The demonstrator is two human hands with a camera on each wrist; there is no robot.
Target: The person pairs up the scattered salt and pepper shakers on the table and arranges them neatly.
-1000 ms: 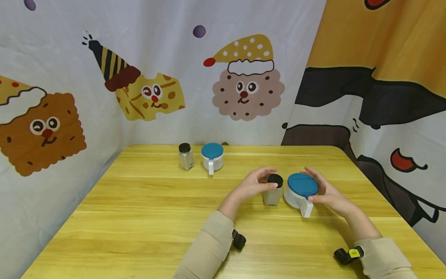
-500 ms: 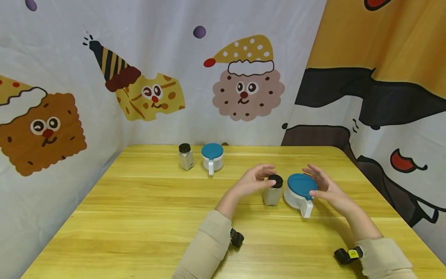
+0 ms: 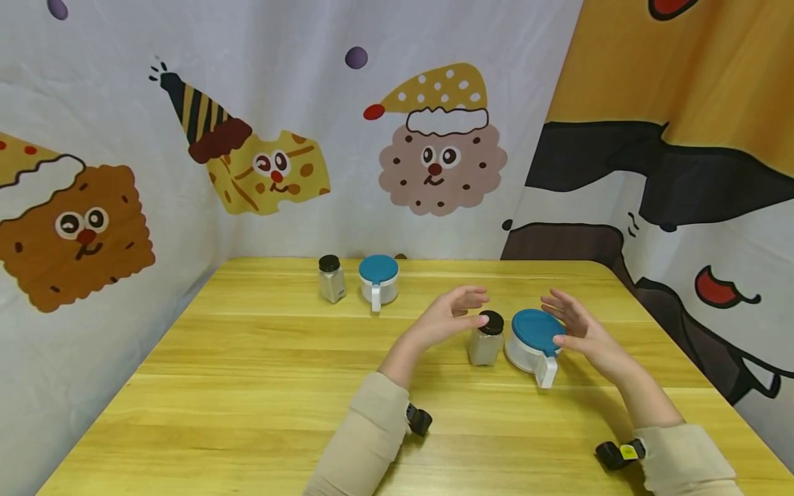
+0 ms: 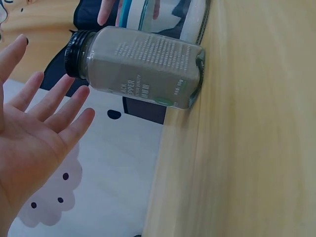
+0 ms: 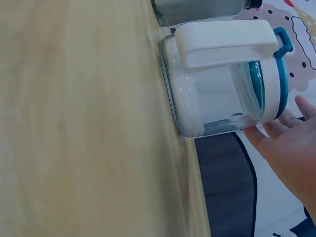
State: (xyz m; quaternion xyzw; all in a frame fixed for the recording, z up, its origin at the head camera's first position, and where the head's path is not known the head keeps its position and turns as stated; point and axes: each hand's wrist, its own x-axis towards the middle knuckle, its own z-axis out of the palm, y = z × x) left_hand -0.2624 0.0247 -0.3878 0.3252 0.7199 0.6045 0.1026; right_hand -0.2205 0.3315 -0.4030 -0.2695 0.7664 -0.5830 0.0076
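In the head view, a black-capped pepper jar (image 3: 486, 344) stands upright on the table, holding grey powder. Its label is readable in part in the left wrist view. Beside its cap is my left hand (image 3: 442, 320), fingers spread and relaxed, palm toward the jar. Just right of the jar stands a clear glass seasoning pot (image 5: 217, 98) with a blue lid (image 3: 538, 329) and a white handle (image 3: 546, 372) facing me. My right hand (image 3: 586, 339) is at the pot's right side, fingers loosely extended and right by the lid. Neither hand grips anything.
Toward the back of the wooden table (image 3: 248, 399) stand a second black-capped jar (image 3: 332, 281) and a second blue-lidded pot (image 3: 379, 281), side by side. A cartoon-printed curtain (image 3: 298, 41) hangs behind and around the table.
My left hand has drawn back a little up and left from the jar's cap. The right hand's fingers have loosened and lifted slightly off the pot. Jar and pot stay in place.
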